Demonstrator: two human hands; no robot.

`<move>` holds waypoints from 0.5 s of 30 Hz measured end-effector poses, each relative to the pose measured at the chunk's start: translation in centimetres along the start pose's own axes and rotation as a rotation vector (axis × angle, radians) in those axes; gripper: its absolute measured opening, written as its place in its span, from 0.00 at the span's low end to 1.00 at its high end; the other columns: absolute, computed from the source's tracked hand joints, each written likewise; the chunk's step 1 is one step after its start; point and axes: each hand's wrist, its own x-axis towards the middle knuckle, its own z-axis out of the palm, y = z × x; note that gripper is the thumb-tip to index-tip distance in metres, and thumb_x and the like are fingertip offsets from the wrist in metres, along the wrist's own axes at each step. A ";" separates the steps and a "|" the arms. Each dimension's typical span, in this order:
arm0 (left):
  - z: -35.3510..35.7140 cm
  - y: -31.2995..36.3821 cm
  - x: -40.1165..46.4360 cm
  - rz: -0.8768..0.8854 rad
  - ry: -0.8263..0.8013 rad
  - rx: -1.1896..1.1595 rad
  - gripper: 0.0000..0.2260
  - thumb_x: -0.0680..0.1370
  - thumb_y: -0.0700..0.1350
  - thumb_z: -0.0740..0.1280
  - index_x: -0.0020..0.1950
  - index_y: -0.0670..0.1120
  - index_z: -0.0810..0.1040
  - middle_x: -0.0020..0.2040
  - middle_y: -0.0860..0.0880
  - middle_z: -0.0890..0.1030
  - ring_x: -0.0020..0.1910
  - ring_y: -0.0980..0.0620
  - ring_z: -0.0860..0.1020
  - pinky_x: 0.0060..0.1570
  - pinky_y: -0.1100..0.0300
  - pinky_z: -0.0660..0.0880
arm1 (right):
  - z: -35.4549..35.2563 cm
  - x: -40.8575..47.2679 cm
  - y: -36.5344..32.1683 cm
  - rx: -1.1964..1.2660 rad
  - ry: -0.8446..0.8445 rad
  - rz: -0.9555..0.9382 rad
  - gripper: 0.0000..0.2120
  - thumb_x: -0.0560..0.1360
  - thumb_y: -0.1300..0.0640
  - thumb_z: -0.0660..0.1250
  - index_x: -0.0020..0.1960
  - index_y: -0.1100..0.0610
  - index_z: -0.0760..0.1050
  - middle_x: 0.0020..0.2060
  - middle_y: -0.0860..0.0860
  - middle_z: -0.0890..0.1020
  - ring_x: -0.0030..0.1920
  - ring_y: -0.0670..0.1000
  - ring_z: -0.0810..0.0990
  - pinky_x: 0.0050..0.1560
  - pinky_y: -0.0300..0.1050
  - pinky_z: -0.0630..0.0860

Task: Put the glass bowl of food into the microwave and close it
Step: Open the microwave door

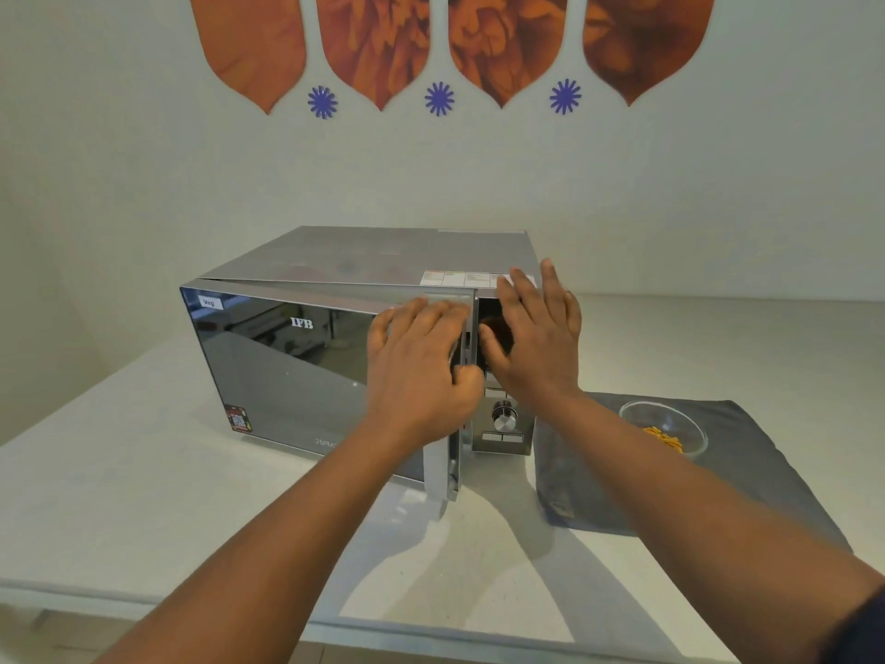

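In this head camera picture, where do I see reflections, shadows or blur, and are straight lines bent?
Head view: the dark microwave door mirrors the room like glass; the arms throw soft shadows on the white table below them; the left hand on the door edge is slightly motion-blurred, the right hand less so; the glass bowl looks soft; the wide lens bends the table's edges.

A white table fills the lower part of the view, its near edge running across the bottom and its far edge meeting the wall. 2 things lie directly on it. A silver microwave with a dark mirrored door stands at the middle, toward the far side. Just right of it a grey cloth lies flat, reaching toward the table's near right; a glass bowl of orange food sits on the cloth.
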 end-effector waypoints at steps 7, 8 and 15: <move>-2.8 -0.9 3.9 -0.139 -0.136 -0.065 0.17 0.74 0.52 0.51 0.37 0.49 0.76 0.32 0.51 0.78 0.34 0.50 0.76 0.38 0.53 0.67 | -1.1 3.1 -1.8 -0.074 -0.115 -0.134 0.23 0.76 0.48 0.64 0.67 0.58 0.79 0.62 0.54 0.83 0.64 0.57 0.79 0.65 0.55 0.69; -2.9 -1.4 4.3 -0.167 -0.190 -0.005 0.17 0.75 0.51 0.50 0.36 0.49 0.75 0.32 0.51 0.78 0.34 0.49 0.76 0.38 0.53 0.66 | -1.2 3.5 -2.2 -0.090 -0.158 -0.149 0.23 0.76 0.48 0.64 0.67 0.58 0.79 0.62 0.54 0.83 0.64 0.57 0.79 0.64 0.55 0.71; -4.3 -3.2 7.7 -0.388 -0.455 0.130 0.05 0.79 0.47 0.58 0.49 0.49 0.73 0.40 0.51 0.74 0.46 0.44 0.77 0.49 0.49 0.75 | -0.8 5.4 -5.0 -0.104 -0.404 -0.223 0.30 0.74 0.59 0.73 0.75 0.57 0.71 0.73 0.56 0.75 0.72 0.58 0.73 0.71 0.57 0.68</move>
